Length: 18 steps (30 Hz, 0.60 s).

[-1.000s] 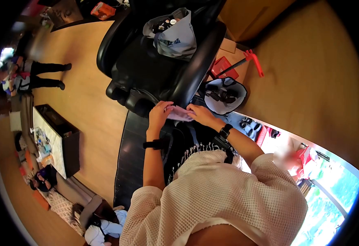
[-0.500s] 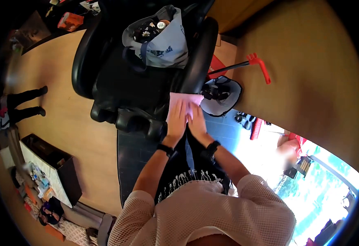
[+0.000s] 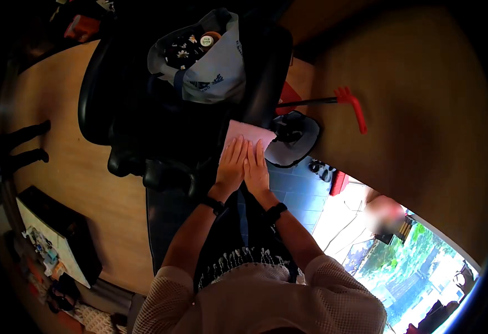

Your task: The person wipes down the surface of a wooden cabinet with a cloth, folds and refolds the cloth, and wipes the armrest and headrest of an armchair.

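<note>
A folded pink cloth [image 3: 250, 131] lies over the front end of the armrest of a black padded chair [image 3: 146, 119]. Both palms rest on it side by side. My left hand [image 3: 233, 166] is flat with its fingers stretched out along the cloth. Beside it, thumbs close together, my right hand [image 3: 256, 171] also lies flat, fingers straight. Neither hand grips the cloth; its near part is hidden beneath them. On the chair seat, beyond the hands, stands a grey tote bag [image 3: 216, 72] with a dark flowered item and a round-lidded container inside.
Right of the armrest sits a lined bin or basket [image 3: 297, 142] with dark things in it. A red-handled broom or dustpan stick [image 3: 352, 103] leans there. A dark table with a light top [image 3: 54, 236] stands at left. Another person's legs [image 3: 27, 147] show at far left.
The hands have drawn closer together and lie flatter on the cloth. The camera view has shifted a little, and the picture is darker.
</note>
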Each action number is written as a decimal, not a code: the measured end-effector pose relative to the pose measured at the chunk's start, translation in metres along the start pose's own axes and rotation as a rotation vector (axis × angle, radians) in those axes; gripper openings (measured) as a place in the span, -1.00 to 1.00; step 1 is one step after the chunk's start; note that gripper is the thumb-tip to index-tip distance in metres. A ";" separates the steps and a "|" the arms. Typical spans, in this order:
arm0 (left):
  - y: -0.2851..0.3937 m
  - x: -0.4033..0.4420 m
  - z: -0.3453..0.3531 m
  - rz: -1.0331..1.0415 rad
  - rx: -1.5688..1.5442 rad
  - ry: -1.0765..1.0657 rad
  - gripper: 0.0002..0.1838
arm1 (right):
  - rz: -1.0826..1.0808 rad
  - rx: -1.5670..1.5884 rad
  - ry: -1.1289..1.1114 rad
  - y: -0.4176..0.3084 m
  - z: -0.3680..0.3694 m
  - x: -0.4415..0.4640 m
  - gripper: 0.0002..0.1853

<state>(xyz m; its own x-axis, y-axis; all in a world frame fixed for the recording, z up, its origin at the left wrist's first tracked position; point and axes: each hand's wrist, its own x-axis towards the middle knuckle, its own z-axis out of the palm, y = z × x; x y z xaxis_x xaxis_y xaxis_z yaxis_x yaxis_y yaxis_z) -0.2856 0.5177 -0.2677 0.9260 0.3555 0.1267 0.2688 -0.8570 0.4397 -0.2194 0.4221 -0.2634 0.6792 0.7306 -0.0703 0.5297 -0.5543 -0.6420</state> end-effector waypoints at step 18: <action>-0.038 0.261 0.061 0.088 0.159 0.007 -0.38 | 0.052 0.130 -0.093 0.104 -0.064 0.247 -0.45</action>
<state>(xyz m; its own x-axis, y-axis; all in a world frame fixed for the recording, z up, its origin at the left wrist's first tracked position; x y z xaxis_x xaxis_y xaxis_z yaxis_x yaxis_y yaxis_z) -0.0380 0.6201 -0.3059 0.9463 0.2781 0.1647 0.2255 -0.9331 0.2801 0.0361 0.5197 -0.2988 0.6511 0.7391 -0.1725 0.4206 -0.5407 -0.7285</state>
